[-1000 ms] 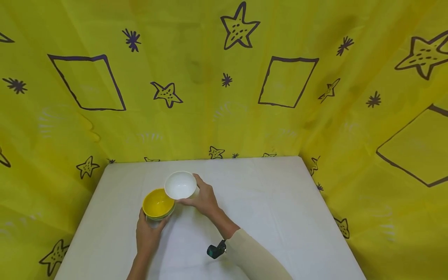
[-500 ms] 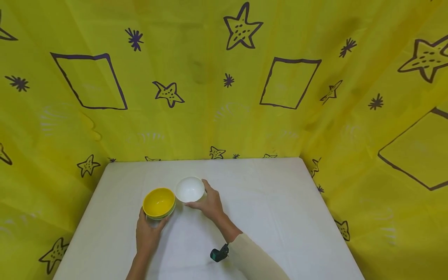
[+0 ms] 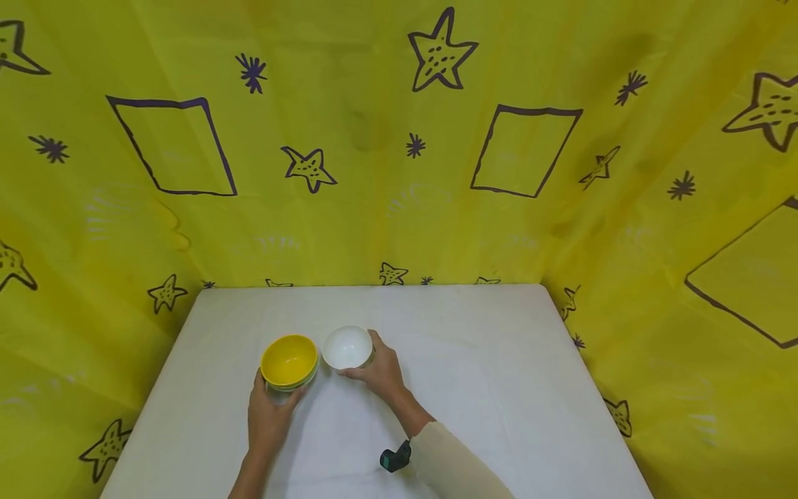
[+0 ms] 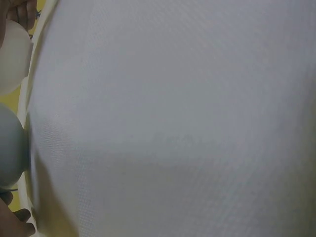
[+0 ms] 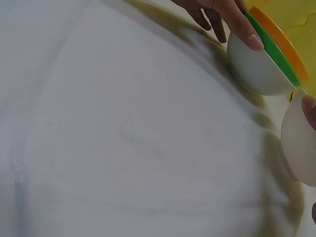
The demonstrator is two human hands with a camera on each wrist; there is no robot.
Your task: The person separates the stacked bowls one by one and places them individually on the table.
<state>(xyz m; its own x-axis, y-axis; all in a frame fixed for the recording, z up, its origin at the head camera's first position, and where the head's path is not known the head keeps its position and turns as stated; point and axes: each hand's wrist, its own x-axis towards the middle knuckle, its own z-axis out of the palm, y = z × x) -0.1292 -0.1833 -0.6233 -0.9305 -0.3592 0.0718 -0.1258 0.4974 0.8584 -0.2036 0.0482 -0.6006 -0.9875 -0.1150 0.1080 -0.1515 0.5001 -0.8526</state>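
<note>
The left hand (image 3: 269,421) grips a stack (image 3: 289,369) from its near side, thumb and fingers around it: a yellow bowl (image 3: 289,359) inside a green bowl (image 5: 273,49) inside a pale bowl (image 5: 256,71). Just beside it, the right hand (image 3: 383,371) pinches a white bowl (image 3: 346,348) between thumb and fingers. Both openings face up, over the left half of the worktop (image 3: 492,395); whether the bowls touch it, I cannot tell. A dark device (image 3: 395,457) sits at the right sleeve (image 3: 458,463).

No text, label, brand, number or sign can be read (in any view)
</note>
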